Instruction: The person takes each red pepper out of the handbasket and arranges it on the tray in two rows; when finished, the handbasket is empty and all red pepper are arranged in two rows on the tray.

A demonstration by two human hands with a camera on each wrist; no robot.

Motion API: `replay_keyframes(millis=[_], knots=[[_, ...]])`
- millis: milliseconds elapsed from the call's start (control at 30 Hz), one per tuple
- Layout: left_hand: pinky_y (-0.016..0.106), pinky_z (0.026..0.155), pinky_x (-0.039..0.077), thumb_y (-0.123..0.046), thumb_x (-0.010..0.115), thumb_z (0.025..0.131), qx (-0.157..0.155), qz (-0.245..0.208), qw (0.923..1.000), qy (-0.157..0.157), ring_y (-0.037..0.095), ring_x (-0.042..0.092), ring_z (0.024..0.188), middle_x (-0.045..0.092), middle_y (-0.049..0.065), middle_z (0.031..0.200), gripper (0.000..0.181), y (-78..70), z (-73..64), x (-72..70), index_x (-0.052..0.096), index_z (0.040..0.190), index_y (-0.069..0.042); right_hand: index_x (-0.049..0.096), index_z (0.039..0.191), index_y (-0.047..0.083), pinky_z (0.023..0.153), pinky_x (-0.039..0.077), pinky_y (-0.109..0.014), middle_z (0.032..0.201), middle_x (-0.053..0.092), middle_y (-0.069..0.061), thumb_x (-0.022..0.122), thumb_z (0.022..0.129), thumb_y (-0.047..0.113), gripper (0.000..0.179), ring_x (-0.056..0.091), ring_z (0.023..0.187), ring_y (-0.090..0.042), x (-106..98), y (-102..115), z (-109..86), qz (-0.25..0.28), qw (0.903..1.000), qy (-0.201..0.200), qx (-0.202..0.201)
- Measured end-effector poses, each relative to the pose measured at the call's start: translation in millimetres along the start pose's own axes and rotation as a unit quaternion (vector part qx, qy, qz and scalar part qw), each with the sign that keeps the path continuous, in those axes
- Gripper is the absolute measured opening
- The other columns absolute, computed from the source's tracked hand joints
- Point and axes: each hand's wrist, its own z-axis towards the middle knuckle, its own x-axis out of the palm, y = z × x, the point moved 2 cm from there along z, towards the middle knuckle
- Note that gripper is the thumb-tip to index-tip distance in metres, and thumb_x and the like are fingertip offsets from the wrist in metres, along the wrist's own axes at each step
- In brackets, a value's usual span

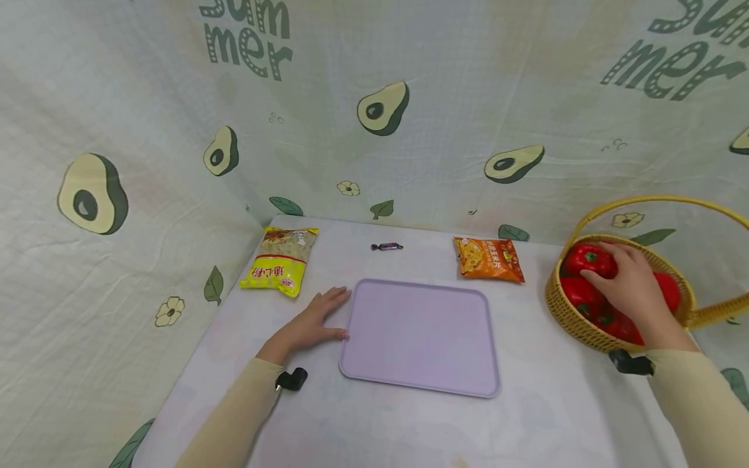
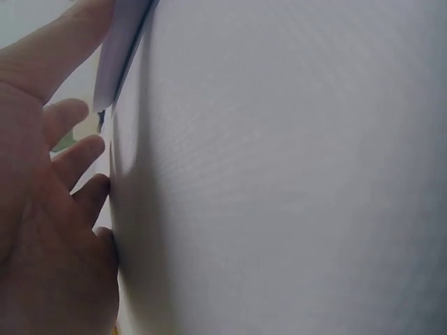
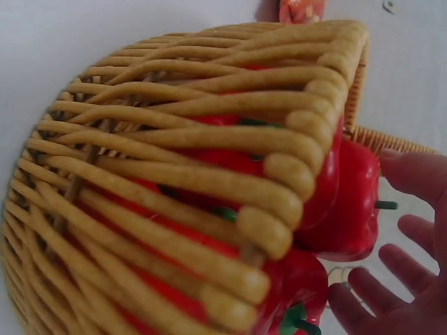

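Observation:
My left hand (image 1: 310, 325) lies spread at the left edge of a lilac rectangular tray (image 1: 418, 335), thumb and fingertips right at its rim. In the left wrist view the thumb (image 2: 70, 49) overlaps the tray's edge. On the right, my right hand (image 1: 634, 286) reaches over a woven basket (image 1: 576, 330) of several red bell peppers. Its thumb and fingers are spread around the uppermost bell pepper (image 1: 578, 259), not closed on it. The right wrist view has the thumb (image 3: 412, 174) beside that pepper, with a green stem, and the other fingers apart from it.
A yellow bag of pasta (image 1: 281, 260) lies at the back left. A small dark wrapped candy (image 1: 387, 246) is behind the tray, and an orange snack packet (image 1: 489, 259) lies behind its right corner. The basket's tall handle (image 1: 667, 199) arches behind and right of my right hand.

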Motion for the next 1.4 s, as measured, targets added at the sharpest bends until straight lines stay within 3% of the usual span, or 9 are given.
replay_keyframes(millis=[133,267,600,1033,1400], knots=[[0.052,0.125,-0.001,-0.053,0.075,0.088,0.015,0.016,0.9996,0.015,0.027,0.002,0.157,0.015,0.001,0.171,0.093,1.0,0.4,1.4,0.028,0.163,-0.024,0.025,0.158,-0.001,0.102,0.023,-0.082,0.153,0.017,-0.042,0.064,0.099,0.045,0.084,0.02,0.137,-0.063,1.2,-3.2,6.8,0.002,0.9999,0.014,-0.002],[0.051,0.125,-0.004,-0.054,0.072,0.09,0.015,0.021,0.9993,0.025,0.026,-0.002,0.157,0.01,0.002,0.171,0.09,0.8,0.4,1.5,0.026,0.163,-0.025,0.027,0.157,0.0,0.102,0.023,-0.082,0.153,0.019,-0.042,0.066,0.098,0.043,0.083,0.022,0.136,-0.064,2.1,-4.0,13.1,-0.001,0.9996,0.025,-0.013],[0.051,0.125,-0.004,-0.052,0.07,0.092,0.016,0.02,0.999,0.036,0.028,-0.003,0.157,0.007,0.005,0.171,0.089,-3.1,-0.6,-1.9,0.024,0.163,-0.024,0.032,0.153,-0.004,0.102,0.023,-0.081,0.149,0.023,-0.043,0.072,0.095,0.02,0.074,0.027,0.131,-0.065,4.5,-5.5,20.5,-0.012,0.9988,0.037,-0.029],[0.051,0.125,-0.004,-0.052,0.069,0.092,0.018,0.03,0.9989,0.03,0.028,-0.002,0.157,0.008,0.004,0.171,0.088,0.7,0.4,0.6,0.025,0.163,-0.025,0.031,0.156,0.002,0.099,0.025,-0.082,0.15,0.021,-0.043,0.066,0.097,0.046,0.082,0.027,0.128,-0.066,4.6,-8.3,15.3,-0.006,0.9995,0.026,-0.015],[0.05,0.125,-0.004,-0.052,0.068,0.093,0.014,0.038,0.9985,0.038,0.026,-0.004,0.157,0.007,0.004,0.171,0.087,-1.4,0.6,1.2,0.023,0.164,-0.026,0.032,0.158,0.006,0.095,0.026,-0.083,0.151,0.021,-0.042,0.064,0.097,0.051,0.082,0.027,0.129,-0.065,-4.5,-7.5,3.6,-0.018,0.9997,0.015,-0.01]])
